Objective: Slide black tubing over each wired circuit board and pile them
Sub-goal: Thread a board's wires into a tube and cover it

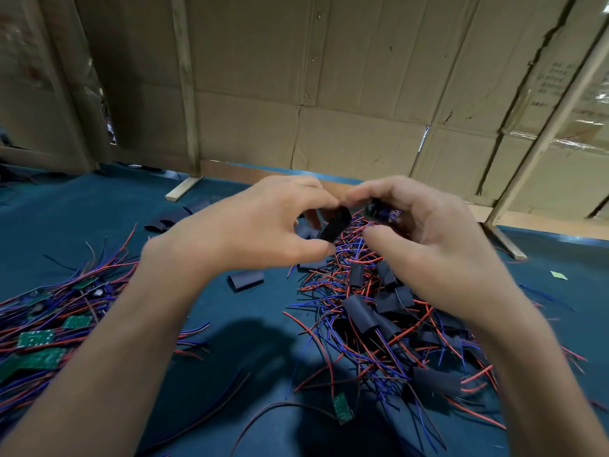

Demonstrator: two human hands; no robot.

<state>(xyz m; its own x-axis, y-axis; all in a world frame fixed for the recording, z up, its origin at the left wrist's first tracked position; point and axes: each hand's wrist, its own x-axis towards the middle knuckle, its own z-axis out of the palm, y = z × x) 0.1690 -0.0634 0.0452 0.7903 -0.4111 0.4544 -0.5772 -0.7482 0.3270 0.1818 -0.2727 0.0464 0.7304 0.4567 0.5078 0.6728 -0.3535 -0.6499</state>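
A: Tubing piece (334, 224) — where was it?

B: Held up over the desk (230, 324), pinched between thumb and fingers of the left hand (260, 222). The right hand (425, 245) curled round a wired circuit board (375, 209) just beside the tube's open end, apart from it as far as I could tell.

A: So which step?

B: By my reading, the threading had not started. Next move would call for lining the board's narrow end with the tube mouth and keeping the mouth open — the sleeve looked flat and soft.

A: Surroundings?

B: Dark teal cover on the desk. Bare green boards (36, 339) with red and blue leads lay left; sleeved ones (361, 313) were piled right, under the right hand. One loose sleeve (247, 280) lay between. Cardboard sheets (329, 77) on wooden battens walled off the back.
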